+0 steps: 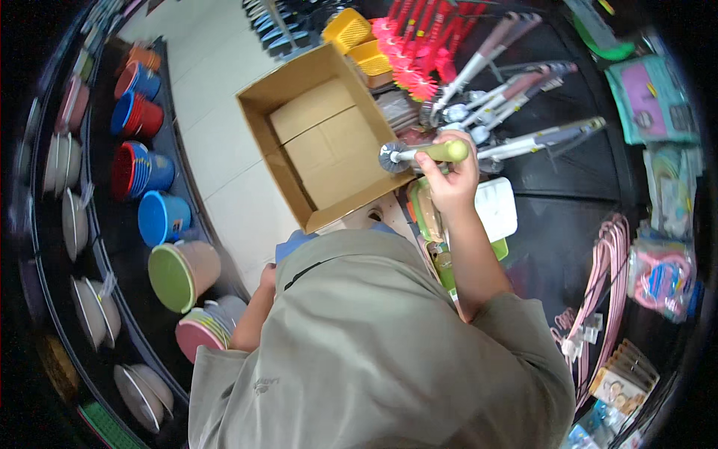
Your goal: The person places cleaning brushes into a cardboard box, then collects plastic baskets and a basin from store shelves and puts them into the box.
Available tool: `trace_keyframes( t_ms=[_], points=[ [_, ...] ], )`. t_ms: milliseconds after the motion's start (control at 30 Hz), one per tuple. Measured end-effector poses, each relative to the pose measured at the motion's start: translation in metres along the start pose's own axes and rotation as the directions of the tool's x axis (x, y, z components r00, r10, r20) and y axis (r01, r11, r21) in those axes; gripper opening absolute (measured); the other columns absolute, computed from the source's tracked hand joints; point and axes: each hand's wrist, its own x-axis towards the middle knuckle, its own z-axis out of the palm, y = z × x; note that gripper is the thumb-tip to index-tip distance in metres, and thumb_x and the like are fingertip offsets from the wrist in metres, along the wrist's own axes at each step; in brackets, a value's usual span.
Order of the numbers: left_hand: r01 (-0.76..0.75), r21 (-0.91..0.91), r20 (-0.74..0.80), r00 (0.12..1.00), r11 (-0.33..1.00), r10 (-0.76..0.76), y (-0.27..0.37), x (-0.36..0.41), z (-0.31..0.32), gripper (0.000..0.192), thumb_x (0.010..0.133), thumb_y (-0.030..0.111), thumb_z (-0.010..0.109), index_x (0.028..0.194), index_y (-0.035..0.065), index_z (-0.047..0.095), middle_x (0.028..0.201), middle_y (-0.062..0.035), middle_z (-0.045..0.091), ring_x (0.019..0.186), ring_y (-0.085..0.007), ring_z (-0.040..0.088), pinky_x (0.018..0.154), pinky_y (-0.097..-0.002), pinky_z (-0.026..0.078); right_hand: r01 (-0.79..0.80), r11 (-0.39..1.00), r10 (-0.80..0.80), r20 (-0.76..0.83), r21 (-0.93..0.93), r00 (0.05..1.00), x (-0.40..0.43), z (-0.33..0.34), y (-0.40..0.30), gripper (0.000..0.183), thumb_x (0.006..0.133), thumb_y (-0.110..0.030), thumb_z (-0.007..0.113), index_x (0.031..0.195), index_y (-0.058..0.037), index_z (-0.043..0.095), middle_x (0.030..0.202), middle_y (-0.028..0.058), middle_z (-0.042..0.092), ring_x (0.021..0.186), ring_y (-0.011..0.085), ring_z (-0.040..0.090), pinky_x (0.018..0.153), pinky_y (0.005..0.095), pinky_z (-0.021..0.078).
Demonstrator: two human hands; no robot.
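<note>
My right hand (453, 177) grips a toilet brush (423, 154) by its green handle, the grey bristle head pointing left over the right edge of an open cardboard box (331, 140). Past that hand, white-and-grey long-handled brushes (499, 106) lie fanned out on the dark shelf, beside pink fluffy dusters (412, 62) with red handles. My left hand (269, 276) hangs low by my left side, partly hidden by my shirt; whether its fingers hold anything does not show.
Stacked plastic buckets (164, 218) line a shelf on the left, with pale basins (98, 314) beyond. Yellow plastic baskets (348, 31) stand behind the box. Pink hangers (608, 280) and packaged goods hang at the right. A white plastic container (496, 209) is near my right forearm.
</note>
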Motion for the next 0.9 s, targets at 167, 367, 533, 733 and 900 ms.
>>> trace_keyframes(
  t_ms=[167,367,533,733,900],
  points=[
    [-0.044,0.141,0.002,0.999,0.989,0.044,0.012,0.021,0.014,0.062,0.073,0.04,0.059,0.106,-0.0122,0.054,0.103,-0.0283,0.059,0.1,-0.0335,0.058,0.082,-0.035,0.044,-0.217,0.975,0.217,-0.009,0.054,0.976,-0.009,-0.06,-0.013,0.025,0.074,-0.007,0.071,0.09,-0.0023,0.053,0.087,0.0073,0.061,0.061,0.0131,0.055,0.058,0.026,0.0451],
    [-0.055,0.136,0.021,0.998,0.989,0.053,0.051,0.007,0.018,0.055,0.076,0.033,0.055,0.105,-0.0136,0.053,0.104,-0.0302,0.058,0.101,-0.0343,0.057,0.084,-0.0357,0.043,-0.264,0.965,0.263,-0.092,0.0,0.96,-0.033,-0.102,-0.015,0.027,0.081,-0.008,0.062,0.105,-0.0014,0.052,0.082,0.0052,0.059,0.065,0.0118,0.055,0.058,0.0242,0.0442],
    [-0.076,0.116,0.037,0.997,0.99,0.072,0.039,0.02,0.025,0.05,0.077,0.028,0.053,0.104,-0.0137,0.053,0.104,-0.0303,0.058,0.1,-0.0349,0.057,0.084,-0.0363,0.043,-0.251,0.959,0.246,-0.057,-0.13,0.968,-0.051,-0.114,0.016,0.022,0.086,-0.007,0.055,0.106,0.0001,0.048,0.088,0.006,0.055,0.061,0.0085,0.052,0.051,0.0203,0.0451],
    [-0.099,0.247,0.069,0.994,0.964,0.084,0.022,0.034,0.033,0.055,0.076,0.034,0.052,0.102,-0.0144,0.054,0.103,-0.0328,0.057,0.101,-0.0388,0.056,0.084,-0.0374,0.043,-0.425,0.899,0.395,-0.224,-0.106,0.891,-0.033,-0.107,0.025,0.026,0.082,-0.019,0.064,0.096,-0.0002,0.053,0.075,0.0088,0.058,0.053,0.0148,0.054,0.05,0.0268,0.0439],
    [-0.14,0.197,0.029,0.99,0.97,0.137,-0.003,0.058,0.048,0.057,0.076,0.037,0.051,0.1,-0.015,0.054,0.099,-0.0343,0.057,0.1,-0.0406,0.056,0.083,-0.039,0.044,-0.449,0.883,0.389,-0.322,-0.136,0.863,-0.016,-0.107,0.035,0.027,0.082,-0.023,0.064,0.092,-0.0005,0.054,0.072,0.0116,0.058,0.052,0.0178,0.055,0.05,0.0304,0.0443]
  ],
)
